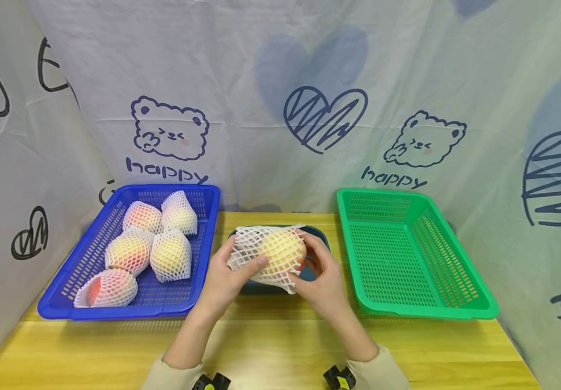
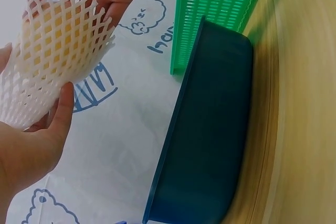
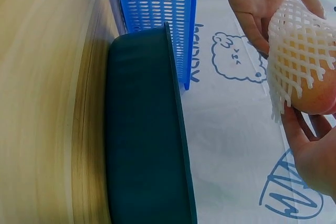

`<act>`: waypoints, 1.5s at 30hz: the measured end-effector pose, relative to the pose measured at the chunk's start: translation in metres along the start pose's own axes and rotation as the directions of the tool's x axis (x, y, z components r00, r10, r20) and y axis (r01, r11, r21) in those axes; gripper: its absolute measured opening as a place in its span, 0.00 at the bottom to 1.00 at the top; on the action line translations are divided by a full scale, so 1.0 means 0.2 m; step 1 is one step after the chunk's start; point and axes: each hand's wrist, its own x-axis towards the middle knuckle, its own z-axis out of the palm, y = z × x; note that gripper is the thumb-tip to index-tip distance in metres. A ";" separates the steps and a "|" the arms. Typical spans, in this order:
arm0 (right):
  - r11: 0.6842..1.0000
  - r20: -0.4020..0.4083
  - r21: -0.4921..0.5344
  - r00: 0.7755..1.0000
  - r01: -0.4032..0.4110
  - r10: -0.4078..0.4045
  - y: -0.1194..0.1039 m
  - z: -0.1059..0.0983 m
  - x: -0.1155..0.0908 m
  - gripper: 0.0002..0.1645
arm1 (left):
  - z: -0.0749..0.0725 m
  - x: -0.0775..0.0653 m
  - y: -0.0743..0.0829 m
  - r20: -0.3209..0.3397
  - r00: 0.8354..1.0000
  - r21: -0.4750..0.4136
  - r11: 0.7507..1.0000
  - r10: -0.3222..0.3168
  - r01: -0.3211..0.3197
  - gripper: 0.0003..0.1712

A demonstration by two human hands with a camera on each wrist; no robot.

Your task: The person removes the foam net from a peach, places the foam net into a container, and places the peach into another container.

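A yellow-and-red round fruit [image 1: 284,250] sits partly inside a white foam net sleeve [image 1: 247,250], held up over a dark teal basin [image 1: 262,289]. My left hand [image 1: 223,281] grips the sleeve's loose left part, its thumb lying across the front. At the right end, my right hand [image 1: 328,277] holds the sleeve's open edge around the fruit. Bare reddish skin of the fruit [image 3: 314,97] shows past the net's rim in the right wrist view. The basin's inside is mostly hidden by the hands and fruit.
To the left, a blue basket [image 1: 206,238] contains several net-wrapped fruits [image 1: 171,255]. A green basket [image 1: 392,260] with a bare mesh floor stands to the right. Both rest on a wooden table [image 1: 280,346], with a printed white cloth [image 1: 241,108] hanging behind.
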 end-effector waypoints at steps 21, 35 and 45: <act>0.999 -0.005 -0.031 0.999 -0.036 0.036 -0.01 -0.03 0.01 0.44 | -0.03 0.00 0.00 -0.123 0.992 -0.017 1.000 0.012 -0.015 0.25; 0.998 -0.072 -0.031 0.996 -0.050 0.048 -0.02 -0.08 0.01 0.46 | -0.03 0.01 0.01 -0.180 0.983 -0.058 0.998 0.023 -0.034 0.23; 0.997 -0.147 -0.078 0.989 0.007 -0.019 -0.08 -0.23 0.05 0.46 | 0.02 0.06 -0.04 -0.275 0.961 -0.067 0.996 0.038 -0.059 0.20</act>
